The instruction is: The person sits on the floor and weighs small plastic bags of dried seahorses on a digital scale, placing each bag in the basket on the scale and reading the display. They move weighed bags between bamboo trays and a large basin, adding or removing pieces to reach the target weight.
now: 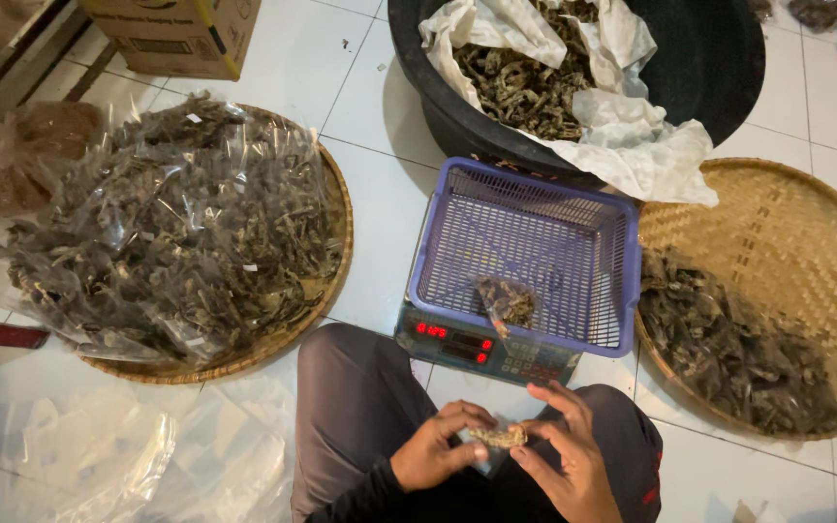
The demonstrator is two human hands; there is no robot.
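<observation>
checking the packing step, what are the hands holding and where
Both hands, left hand and right hand, pinch a small clump of dried brown pieces between them, fingers at either end.

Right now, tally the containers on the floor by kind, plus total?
Woven bamboo trays: 2, left and right
Black tub: 1
Purple plastic basket: 1, on the scale
Cardboard box: 1
Total: 5

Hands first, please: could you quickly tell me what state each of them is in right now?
Left hand: fingers closed on one end of a small clump of dried brown pieces.
Right hand: fingers pinching the other end of the same clump.
</observation>
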